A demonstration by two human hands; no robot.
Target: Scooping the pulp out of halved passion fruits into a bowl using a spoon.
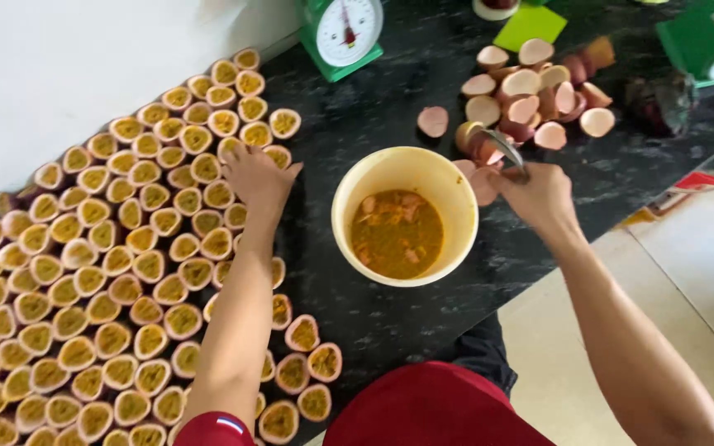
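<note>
I see my left hand left of the cream bucket, its fingers curled down onto a halved passion fruit in the mass of cut halves; I cannot tell whether they grip it. My right hand, just right of the bucket's rim, has its fingers closed around a metal spoon. Behind the bucket lie emptied shells; further back stands a green scale on the black bench.
</note>
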